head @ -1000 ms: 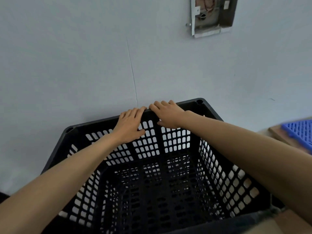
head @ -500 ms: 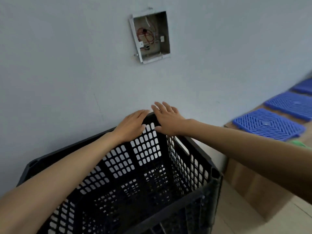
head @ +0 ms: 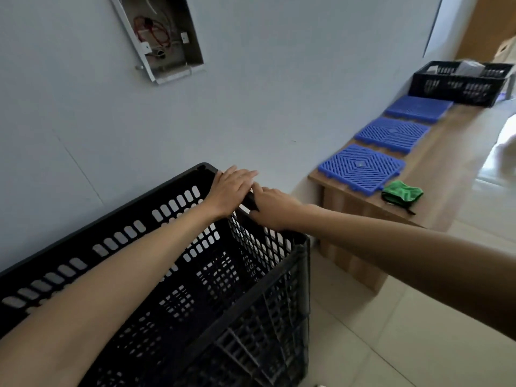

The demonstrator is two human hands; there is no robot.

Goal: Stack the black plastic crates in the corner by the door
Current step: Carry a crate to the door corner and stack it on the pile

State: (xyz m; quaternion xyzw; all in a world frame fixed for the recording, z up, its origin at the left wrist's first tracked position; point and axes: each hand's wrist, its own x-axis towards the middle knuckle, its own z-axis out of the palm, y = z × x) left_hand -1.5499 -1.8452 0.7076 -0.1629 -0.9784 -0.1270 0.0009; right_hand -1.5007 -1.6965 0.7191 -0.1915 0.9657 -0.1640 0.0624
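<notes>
So the black plastic crate [head: 259, 277] is parked right up against the pale wall [head: 279, 79], one long slotted side flat along it, with the tiled floor [head: 391, 344] seen past its near corner. Both hands are placed at the far right corner of the rim. The left hand [head: 231, 191] is laid over the top edge there, fingers [head: 247, 174] fairly straight and draped past the rim toward the wall, nothing really clamped. The right hand [head: 272, 208] is set just beside it on the rim of the right side wall, fingers curled over the edge with the thumb tucked on the inner side, so that edge is gripped. Whether the two hands actually touch can't be told.

Just right of the crate, a low wooden tabletop [head: 446, 169] is run along the same wall. Three blue grid tiles [head: 361, 169] are lined up on it one after another, the nearest at the end closest to the crate. A green fabric bundle [head: 402, 192] with a black cord is left by the front edge next to that nearest tile. At the far end a second black crate [head: 458, 85] is sat on the tabletop, with something pale inside that's too blurred to be named. Higher up, an open wall box [head: 162, 37] with red wires is set into the wall
</notes>
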